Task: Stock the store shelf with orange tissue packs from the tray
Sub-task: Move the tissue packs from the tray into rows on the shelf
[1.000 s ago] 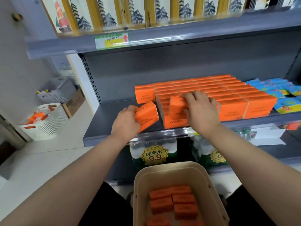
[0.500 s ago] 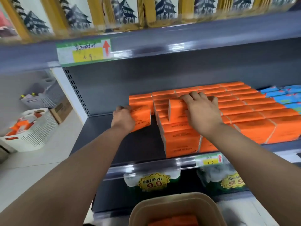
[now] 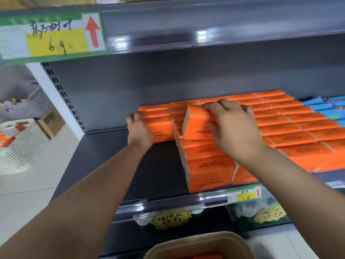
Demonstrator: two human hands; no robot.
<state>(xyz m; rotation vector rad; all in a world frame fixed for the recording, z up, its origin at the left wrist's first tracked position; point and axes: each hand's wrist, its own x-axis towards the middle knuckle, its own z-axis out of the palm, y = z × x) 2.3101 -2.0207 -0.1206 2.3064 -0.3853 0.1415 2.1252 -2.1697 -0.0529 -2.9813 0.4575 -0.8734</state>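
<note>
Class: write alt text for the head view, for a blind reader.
Two bare hands stock orange tissue packs on a grey shelf: the left hand holds the leftmost pack, the right hand grips a tilted pack above the front stack. A beige tray sits below.

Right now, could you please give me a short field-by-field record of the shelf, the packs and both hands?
left hand: grips the left pack, held against the left end of the back rows
right hand: holds the tilted pack above the front column
stocked packs: orange rows fill the shelf's middle and right
shelf: grey, bare at the front left
tray: tan rim at the bottom edge, something orange inside
blue packs: far right, beside the orange rows
</note>
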